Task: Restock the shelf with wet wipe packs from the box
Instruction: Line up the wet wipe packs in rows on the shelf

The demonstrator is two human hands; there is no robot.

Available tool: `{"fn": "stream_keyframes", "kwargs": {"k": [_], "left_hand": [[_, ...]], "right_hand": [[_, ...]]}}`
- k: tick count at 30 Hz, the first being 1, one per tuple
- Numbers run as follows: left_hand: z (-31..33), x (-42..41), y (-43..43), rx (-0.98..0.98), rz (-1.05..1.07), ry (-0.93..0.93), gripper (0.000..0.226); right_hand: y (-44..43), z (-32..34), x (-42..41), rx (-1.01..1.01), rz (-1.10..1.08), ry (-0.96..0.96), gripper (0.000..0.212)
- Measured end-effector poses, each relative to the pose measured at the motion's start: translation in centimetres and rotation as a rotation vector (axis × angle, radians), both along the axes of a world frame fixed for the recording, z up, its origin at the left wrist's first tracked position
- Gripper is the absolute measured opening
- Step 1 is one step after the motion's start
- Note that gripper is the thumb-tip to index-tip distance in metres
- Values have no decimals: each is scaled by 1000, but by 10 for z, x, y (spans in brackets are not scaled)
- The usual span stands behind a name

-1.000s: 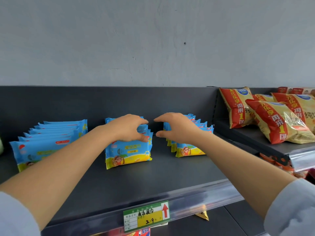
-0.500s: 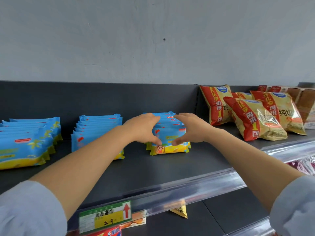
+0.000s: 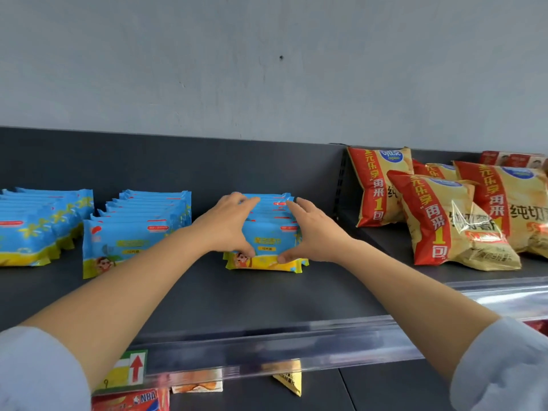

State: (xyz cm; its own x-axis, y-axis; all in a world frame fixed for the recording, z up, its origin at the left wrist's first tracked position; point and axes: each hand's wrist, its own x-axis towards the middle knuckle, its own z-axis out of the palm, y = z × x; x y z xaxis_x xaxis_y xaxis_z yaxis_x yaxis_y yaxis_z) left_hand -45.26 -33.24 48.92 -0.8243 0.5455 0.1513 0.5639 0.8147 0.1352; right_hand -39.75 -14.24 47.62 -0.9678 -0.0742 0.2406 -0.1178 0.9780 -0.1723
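1. Reaching forward from the bottom corners, two forearms in pale rolled-up sleeves [image 3: 501, 372] are crossing over the clear plastic price rail [image 3: 296, 345] at the front edge of the dark shelf [image 3: 267, 301].
2. Sitting in that rail at the lower left is a green and yellow price label [image 3: 127, 370] with a red arrow.
3. Pressing on the left end of the right-hand row of wet wipe packs [image 3: 267, 247], the left hand [image 3: 228, 226] is cupping it, thumb low on the front pack, fingers spread over the tops behind.
4. Mirroring it, the right hand [image 3: 314, 232] is cupping the right end of the same row, thumb on the front pack's lower edge, fingers curled over the top.
5. Standing between the two palms, this row is resting upright on the shelf, squeezed from both sides and not lifted.
6. Standing to the left are a middle row of wipe packs [image 3: 130, 229] and a far-left row of wipe packs [image 3: 35, 226], both untouched.
7. Leaning on the neighbouring shelf section to the right are red and yellow snack bags [image 3: 444, 226].
8. Rising behind everything is a pale grey wall [image 3: 267, 69].
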Motion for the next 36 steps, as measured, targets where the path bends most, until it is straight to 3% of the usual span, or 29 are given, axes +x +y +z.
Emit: {"fn": "stream_keyframes", "kwargs": {"k": [4, 6, 9, 11, 17, 24, 28, 31, 36], "left_hand": [[-2, 2, -3, 277, 150, -271, 140], [-6, 2, -3, 397, 183, -400, 140], [-8, 1, -2, 470, 160, -475, 140], [-8, 2, 0, 488, 132, -495, 139], [-11, -1, -13, 559, 103, -554, 138], [-17, -7, -15, 553, 98, -539, 133], [-8, -7, -20, 359, 65, -464, 131], [3, -8, -19, 167, 36, -380, 135], [7, -13, -15, 163, -11, -367, 126]], "right_hand": [[2, -2, 0, -251, -152, -75, 127], [2, -3, -3, -405, -214, -160, 104], [1, -6, -7, -611, -178, -220, 49], [-1, -7, -12, -713, -115, -253, 42], [3, -13, -20, -794, -79, -312, 69], [-2, -13, -12, -756, -73, -242, 59], [0, -3, -5, -734, -23, -272, 70], [0, 8, -3, -736, 63, -301, 93], [-1, 9, -14, -724, 96, -349, 109]]}}
